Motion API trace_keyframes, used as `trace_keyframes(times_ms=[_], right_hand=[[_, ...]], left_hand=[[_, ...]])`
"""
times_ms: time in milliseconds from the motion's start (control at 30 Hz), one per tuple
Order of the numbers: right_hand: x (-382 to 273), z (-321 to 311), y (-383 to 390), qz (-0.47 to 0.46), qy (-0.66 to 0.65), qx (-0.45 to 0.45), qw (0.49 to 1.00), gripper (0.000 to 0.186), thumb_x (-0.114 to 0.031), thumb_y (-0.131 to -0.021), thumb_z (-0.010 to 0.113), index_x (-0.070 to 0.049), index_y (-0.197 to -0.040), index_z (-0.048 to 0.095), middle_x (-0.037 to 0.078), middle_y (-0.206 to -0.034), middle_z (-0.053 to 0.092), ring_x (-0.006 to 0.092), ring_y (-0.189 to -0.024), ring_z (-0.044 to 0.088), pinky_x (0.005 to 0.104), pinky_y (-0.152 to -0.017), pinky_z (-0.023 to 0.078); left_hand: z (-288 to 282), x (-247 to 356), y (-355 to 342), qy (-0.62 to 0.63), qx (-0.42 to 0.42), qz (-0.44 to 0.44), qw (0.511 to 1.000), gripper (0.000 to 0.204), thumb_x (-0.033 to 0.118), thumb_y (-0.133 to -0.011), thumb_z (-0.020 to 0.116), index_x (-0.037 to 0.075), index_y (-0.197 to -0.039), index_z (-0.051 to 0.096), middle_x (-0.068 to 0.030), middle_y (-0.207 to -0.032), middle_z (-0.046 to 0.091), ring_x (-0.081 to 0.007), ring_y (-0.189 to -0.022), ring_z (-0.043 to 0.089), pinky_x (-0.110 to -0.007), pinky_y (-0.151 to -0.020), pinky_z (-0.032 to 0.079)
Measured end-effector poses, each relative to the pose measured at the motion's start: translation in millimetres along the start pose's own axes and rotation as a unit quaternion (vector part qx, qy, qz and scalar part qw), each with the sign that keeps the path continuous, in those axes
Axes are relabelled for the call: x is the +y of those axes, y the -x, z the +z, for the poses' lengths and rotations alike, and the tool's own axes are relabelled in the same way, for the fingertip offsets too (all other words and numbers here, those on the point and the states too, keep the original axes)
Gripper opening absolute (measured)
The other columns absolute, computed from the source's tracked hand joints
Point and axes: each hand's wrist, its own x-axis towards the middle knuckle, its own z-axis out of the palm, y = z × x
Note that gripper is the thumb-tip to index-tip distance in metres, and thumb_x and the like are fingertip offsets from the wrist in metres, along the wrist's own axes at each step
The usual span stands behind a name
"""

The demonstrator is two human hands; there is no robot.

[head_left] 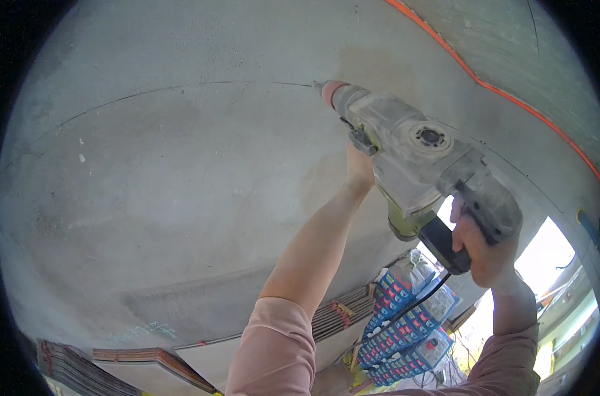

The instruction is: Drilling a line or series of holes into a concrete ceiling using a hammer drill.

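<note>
A dusty grey-and-green rotary hammer drill [412, 142] is raised across the grey concrete wall [181, 185], its front end with a reddish band pointing at a thin dark line. I cannot tell whether its tip touches the surface. My left hand [360, 165] is closed round the front side grip, its fingers partly hidden by the tool. My right hand [481, 251] grips the rear handle at the lower right. A black cable [432, 290] hangs from the drill beside my right forearm.
An orange conduit [485, 84] runs along the upper right. Below stand stacked blue patterned bags [399, 350], bundled dark strips [75, 366] and leaning boards [148, 356]. Bright openings [543, 251] and a blue tube [587, 228] show at the right.
</note>
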Motion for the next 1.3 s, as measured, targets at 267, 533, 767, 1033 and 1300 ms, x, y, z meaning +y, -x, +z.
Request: trace_keyframes(times_ms=[267,533,767,1033,1300], right_hand=[[-5.2,-15.3,-15.8,0.021,0.027,0.024,0.999,0.008,-0.005,-0.092,0.064,0.002,-0.097,0.063,0.002,-0.079,0.063,0.0078,-0.06,0.056,0.0259,-0.055,0.045],[-2.9,-13.0,-9.9,0.045,0.042,0.03,0.998,0.007,-0.004,-0.09,0.066,-0.001,-0.097,0.065,0.001,-0.077,0.063,0.0078,-0.061,0.058,0.0261,-0.056,0.046],[7.1,-16.7,-7.0,-0.006,0.043,0.013,0.999,0.015,-0.007,-0.094,0.068,0.0,-0.107,0.064,0.003,-0.084,0.066,0.0081,-0.063,0.06,0.0255,-0.058,0.047],[4.7,-22.9,-13.5,-0.021,0.061,-0.004,0.998,0.012,-0.004,-0.093,0.068,-0.001,-0.104,0.066,0.002,-0.084,0.067,0.007,-0.061,0.059,0.0243,-0.057,0.046],[-0.4,-23.0,-23.5,-0.03,0.062,0.044,0.997,0.006,-0.005,-0.092,0.068,-0.001,-0.096,0.067,0.0,-0.074,0.064,0.0065,-0.059,0.056,0.0247,-0.056,0.044]], left_hand=[[-8.5,-5.3,-19.1,-0.107,-0.016,-0.032,0.994,0.039,0.016,-0.096,0.066,0.003,-0.132,0.058,-0.0046,-0.121,0.067,-0.0165,-0.108,0.059,-0.035,-0.094,0.049],[-15.1,-19.7,-19.2,0.012,0.006,-0.06,0.998,0.044,0.025,-0.1,0.064,0.006,-0.139,0.053,-0.0048,-0.132,0.062,-0.0202,-0.118,0.058,-0.038,-0.1,0.048],[-12.2,-16.3,-17.9,-0.051,0.004,-0.047,0.998,0.047,0.033,-0.104,0.058,0.01,-0.144,0.049,-0.0045,-0.136,0.059,-0.0225,-0.126,0.056,-0.042,-0.105,0.046],[-24.6,-29.7,-30.5,-0.056,-0.061,0.004,0.997,0.05,0.028,-0.102,0.062,0.008,-0.145,0.045,-0.0052,-0.14,0.056,-0.0219,-0.128,0.053,-0.041,-0.107,0.044],[-24.9,-40.6,-42.1,-0.033,-0.053,-0.003,0.998,0.047,0.02,-0.099,0.065,0.006,-0.141,0.049,-0.0061,-0.137,0.058,-0.0205,-0.126,0.054,-0.041,-0.104,0.046]])
